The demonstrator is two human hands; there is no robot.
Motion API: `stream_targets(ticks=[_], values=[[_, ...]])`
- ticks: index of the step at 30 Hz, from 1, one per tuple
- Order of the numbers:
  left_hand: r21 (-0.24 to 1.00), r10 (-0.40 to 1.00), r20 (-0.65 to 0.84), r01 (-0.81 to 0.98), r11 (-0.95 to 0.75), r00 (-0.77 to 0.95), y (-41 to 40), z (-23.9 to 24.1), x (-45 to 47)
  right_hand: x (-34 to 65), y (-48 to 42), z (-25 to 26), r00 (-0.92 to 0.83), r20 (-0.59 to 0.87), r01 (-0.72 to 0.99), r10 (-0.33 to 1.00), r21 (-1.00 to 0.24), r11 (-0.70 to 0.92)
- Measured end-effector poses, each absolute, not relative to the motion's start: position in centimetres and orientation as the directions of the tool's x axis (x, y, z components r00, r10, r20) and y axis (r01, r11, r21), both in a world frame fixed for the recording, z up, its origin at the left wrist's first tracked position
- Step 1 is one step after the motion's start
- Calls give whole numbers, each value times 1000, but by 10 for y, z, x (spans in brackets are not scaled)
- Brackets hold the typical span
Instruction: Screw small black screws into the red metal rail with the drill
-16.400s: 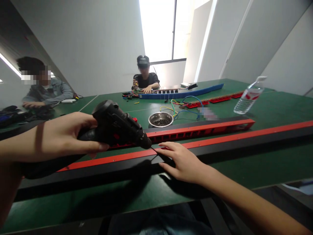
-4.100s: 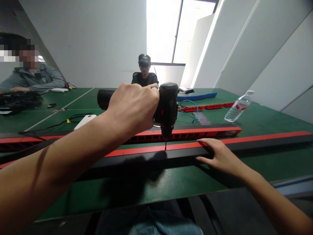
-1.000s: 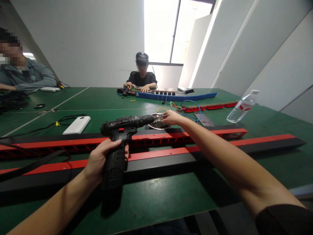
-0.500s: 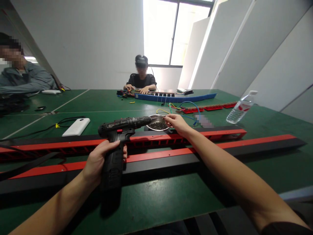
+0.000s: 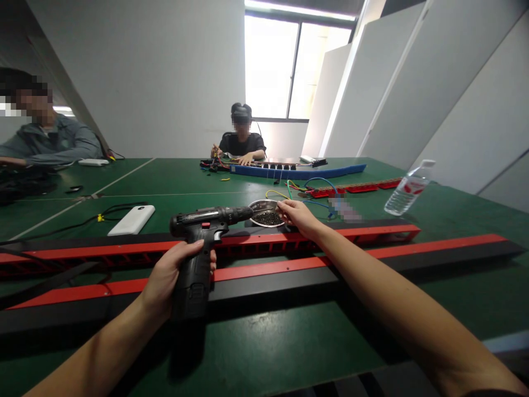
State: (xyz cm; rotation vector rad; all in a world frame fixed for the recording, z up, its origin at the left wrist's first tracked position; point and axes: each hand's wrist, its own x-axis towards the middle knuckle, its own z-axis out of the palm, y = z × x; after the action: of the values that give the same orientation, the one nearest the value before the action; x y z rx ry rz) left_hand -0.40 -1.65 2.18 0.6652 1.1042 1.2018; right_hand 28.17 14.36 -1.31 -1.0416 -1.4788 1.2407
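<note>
My left hand point(image 5: 163, 275) is wrapped round the grip of a black cordless drill point(image 5: 194, 281), its chuck pointing right. A thin bit point(image 5: 263, 209) runs from the chuck to the fingertips of my right hand point(image 5: 296, 214). Thumb and finger are pinched together at the bit's tip; whatever sits between them is too small to make out. Just below the bit stands a round metal bowl point(image 5: 268, 225) with many small dark screws point(image 5: 265, 218) in it. Under my forearms lie two long red-and-black bars, a nearer one point(image 5: 256, 270) and a farther one point(image 5: 264, 239).
On the green table are a white power bank point(image 5: 132, 220), a tilted water bottle point(image 5: 407, 190), red strips point(image 5: 351, 189) with coloured wires and a long blue bar point(image 5: 297, 172). One person point(image 5: 243, 140) works across the table; another person point(image 5: 53, 140) sits at left.
The view has tilted up a little, so everything sits lower. My hands keep nearly the same pose at the drill and bit. The person opposite has raised one hand.
</note>
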Motion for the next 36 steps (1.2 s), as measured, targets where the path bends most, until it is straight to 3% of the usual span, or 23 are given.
stream_targets(ticks=[8,36], values=[[880,949,-313,-387,274,-41,-17,23,-4,285,145,-18,-289,133,121,948,-977,174],[885,950,-313,-371,282,-23,-18,23,-5,287,147,-19,-347,166,135,923,-965,225]])
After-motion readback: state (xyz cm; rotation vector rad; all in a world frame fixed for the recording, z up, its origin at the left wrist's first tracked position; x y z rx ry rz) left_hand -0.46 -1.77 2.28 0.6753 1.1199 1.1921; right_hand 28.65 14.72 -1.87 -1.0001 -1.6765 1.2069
